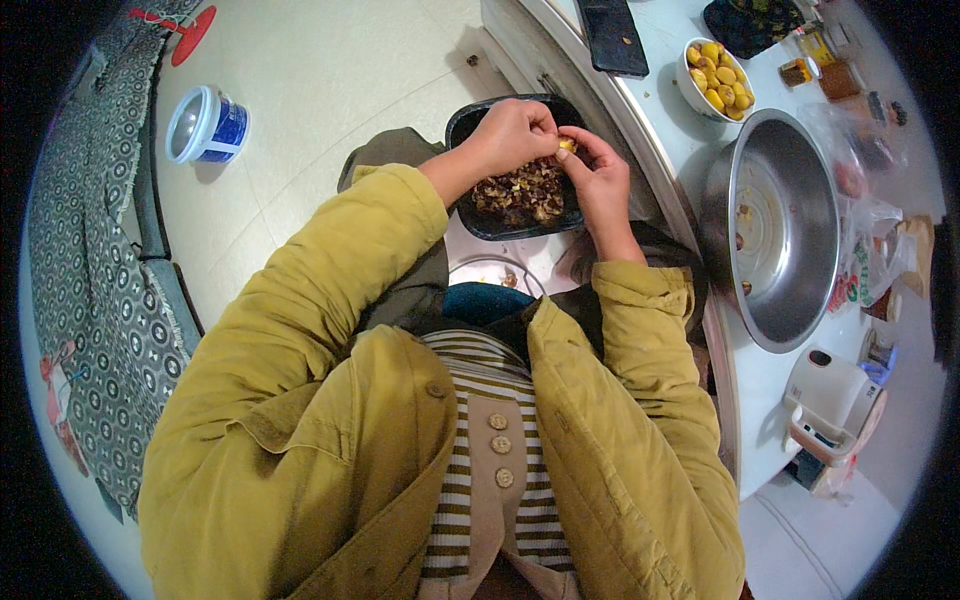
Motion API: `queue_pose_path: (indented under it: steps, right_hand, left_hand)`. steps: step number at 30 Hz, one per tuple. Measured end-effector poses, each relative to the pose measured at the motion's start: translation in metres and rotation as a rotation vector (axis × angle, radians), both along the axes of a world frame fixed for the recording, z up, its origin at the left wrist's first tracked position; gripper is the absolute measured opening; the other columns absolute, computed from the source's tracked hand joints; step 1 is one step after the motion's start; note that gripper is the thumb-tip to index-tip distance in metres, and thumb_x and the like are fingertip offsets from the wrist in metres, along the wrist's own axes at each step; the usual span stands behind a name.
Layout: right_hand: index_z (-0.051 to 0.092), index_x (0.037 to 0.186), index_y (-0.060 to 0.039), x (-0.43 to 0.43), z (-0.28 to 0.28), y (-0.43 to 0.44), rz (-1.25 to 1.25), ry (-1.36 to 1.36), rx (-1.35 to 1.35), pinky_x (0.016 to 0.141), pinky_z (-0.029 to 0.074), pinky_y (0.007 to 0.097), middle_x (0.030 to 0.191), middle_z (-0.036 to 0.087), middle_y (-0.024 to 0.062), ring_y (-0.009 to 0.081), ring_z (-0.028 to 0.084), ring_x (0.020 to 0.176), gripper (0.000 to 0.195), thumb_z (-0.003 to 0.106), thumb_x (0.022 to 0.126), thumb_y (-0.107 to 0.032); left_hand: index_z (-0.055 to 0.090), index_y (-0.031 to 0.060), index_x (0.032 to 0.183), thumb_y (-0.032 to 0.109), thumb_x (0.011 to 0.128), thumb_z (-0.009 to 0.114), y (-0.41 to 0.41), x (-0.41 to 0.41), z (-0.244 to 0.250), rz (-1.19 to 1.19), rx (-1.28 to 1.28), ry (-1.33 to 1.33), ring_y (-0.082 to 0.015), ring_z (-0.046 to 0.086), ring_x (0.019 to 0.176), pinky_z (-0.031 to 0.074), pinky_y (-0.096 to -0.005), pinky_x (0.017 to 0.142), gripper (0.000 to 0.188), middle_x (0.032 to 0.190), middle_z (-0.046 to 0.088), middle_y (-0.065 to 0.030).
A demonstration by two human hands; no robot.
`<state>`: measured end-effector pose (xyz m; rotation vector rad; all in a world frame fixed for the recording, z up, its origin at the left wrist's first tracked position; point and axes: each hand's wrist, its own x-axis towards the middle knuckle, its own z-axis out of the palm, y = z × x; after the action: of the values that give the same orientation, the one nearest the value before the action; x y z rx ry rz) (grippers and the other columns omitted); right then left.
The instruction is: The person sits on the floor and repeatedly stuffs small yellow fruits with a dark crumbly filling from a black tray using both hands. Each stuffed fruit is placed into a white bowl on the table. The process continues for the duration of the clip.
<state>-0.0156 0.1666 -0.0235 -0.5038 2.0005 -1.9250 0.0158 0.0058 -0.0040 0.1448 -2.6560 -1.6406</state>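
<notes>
Both my hands meet over a black plastic bin [471, 120] that holds many brown shell pieces. My right hand [600, 169] grips a yellow peeled chestnut [568, 144] between thumb and fingers. Against it, my left hand [517, 127] has its thumb and fingertips pinched together; whether they hold a bit of shell cannot be seen. On the counter to the right, a white bowl [687, 81] is heaped with yellow peeled chestnuts. Nearer to me stands a large stainless steel basin [787, 292] with a few brown chestnuts inside.
A phone [611, 37] lies on the counter [769, 397], beyond the bowl. Clear plastic bags [874, 240], small jars [799, 71] and a white appliance [832, 397] stand around the basin. A blue and white bucket [210, 124] is on the floor, left, near a patterned cloth [90, 300].
</notes>
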Motion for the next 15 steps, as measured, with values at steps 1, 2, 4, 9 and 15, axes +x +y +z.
queue_pose_path:
  steps: [1, 2, 4, 9, 15]
  right_hand:
    - [0.061, 0.106, 0.0021, 0.0000, 0.0008, -0.0002, -0.002, -0.038, -0.028, 0.075, 0.047, 0.0215, 0.094, 0.062, 0.0031, 0.0086, 0.057, 0.084, 0.026, 0.062, 0.080, -0.001]
    - [0.060, 0.107, 0.0024, -0.0002, 0.0017, -0.0003, 0.000, -0.065, -0.059, 0.076, 0.048, 0.0221, 0.095, 0.062, 0.0038, 0.0093, 0.058, 0.085, 0.027, 0.062, 0.080, 0.000]
    - [0.058, 0.109, 0.0034, -0.0021, 0.0026, -0.0001, 0.008, -0.165, -0.168, 0.078, 0.049, 0.0236, 0.098, 0.061, 0.0059, 0.0117, 0.058, 0.087, 0.028, 0.060, 0.081, 0.001]
    - [0.054, 0.112, 0.0049, -0.0061, 0.0040, -0.0030, 0.003, -0.503, -0.499, 0.079, 0.053, 0.0282, 0.102, 0.061, 0.0135, 0.0195, 0.063, 0.084, 0.030, 0.057, 0.082, 0.003]
    - [0.050, 0.112, 0.0057, -0.0087, 0.0067, -0.0018, 0.029, -0.610, -0.705, 0.085, 0.052, 0.0307, 0.109, 0.057, 0.0203, 0.0254, 0.061, 0.094, 0.027, 0.052, 0.085, 0.003]
  left_hand:
    - [0.062, 0.0018, 0.076, 0.015, 0.075, 0.064, 0.0000, -0.0006, 0.0000, 0.002, 0.005, -0.001, -0.0060, 0.051, 0.061, 0.044, -0.0224, 0.057, 0.014, 0.066, 0.059, 0.0002]
    - [0.062, 0.0018, 0.077, 0.015, 0.076, 0.065, -0.0001, -0.0016, 0.0001, 0.002, 0.011, 0.000, -0.0060, 0.052, 0.061, 0.044, -0.0223, 0.057, 0.014, 0.067, 0.060, 0.0002]
    - [0.063, 0.0010, 0.077, 0.016, 0.075, 0.066, 0.0007, -0.0045, -0.0005, 0.029, 0.057, -0.001, -0.0066, 0.053, 0.062, 0.045, -0.0229, 0.057, 0.015, 0.068, 0.061, -0.0013]
    - [0.064, 0.0010, 0.086, 0.018, 0.081, 0.064, 0.0003, -0.0073, -0.0013, 0.093, 0.233, -0.080, -0.0076, 0.059, 0.069, 0.047, -0.0214, 0.063, 0.017, 0.075, 0.064, -0.0018]
    - [0.063, 0.0001, 0.089, 0.016, 0.083, 0.062, -0.0040, -0.0073, 0.0013, 0.128, 0.396, -0.149, -0.0088, 0.060, 0.070, 0.048, -0.0210, 0.063, 0.017, 0.077, 0.063, -0.0019]
